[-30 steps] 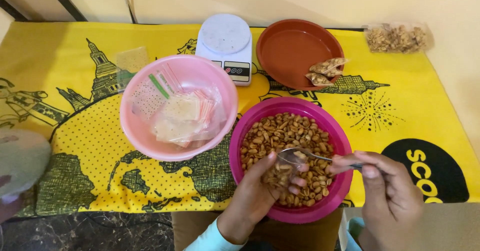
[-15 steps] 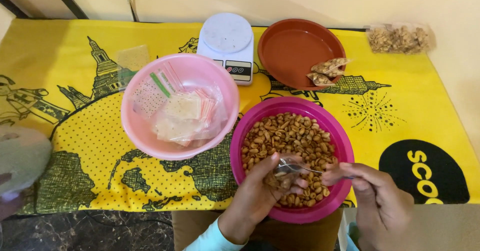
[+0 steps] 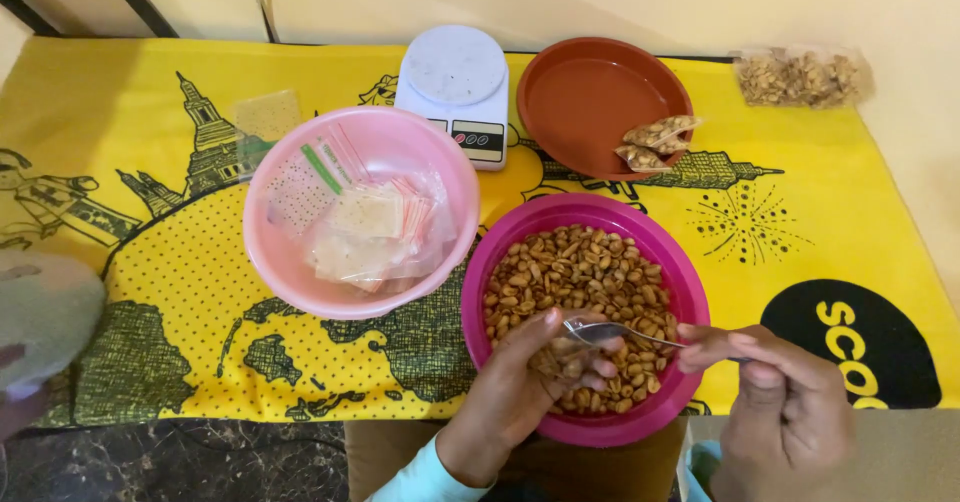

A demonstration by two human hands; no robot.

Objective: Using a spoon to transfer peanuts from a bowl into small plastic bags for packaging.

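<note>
- Small clear bag (image 3: 560, 360), part-filled with peanuts, over the near side of the magenta bowl (image 3: 680, 282) of peanuts (image 3: 575, 267).
- Left hand (image 3: 515, 392): grip pinching the bag's mouth.
- Right hand (image 3: 785, 412): grip pressed on the spoon (image 3: 600, 332), its scoop at the bag's mouth.
- Pink bowl (image 3: 300, 282) of empty bags on the left; white scale (image 3: 455, 77) and brown plate (image 3: 580, 92) at the desk's (image 3: 150, 262) far side.

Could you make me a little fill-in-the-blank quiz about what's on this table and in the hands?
The right hand holds a metal ____ over the peanuts.
The left hand holds a small clear bag above the ____ bowl of peanuts.
The light pink bowl holds empty plastic ____.
Two filled packets lie on the ____ plate.

Missing words: spoon; magenta; bags; brown
</note>
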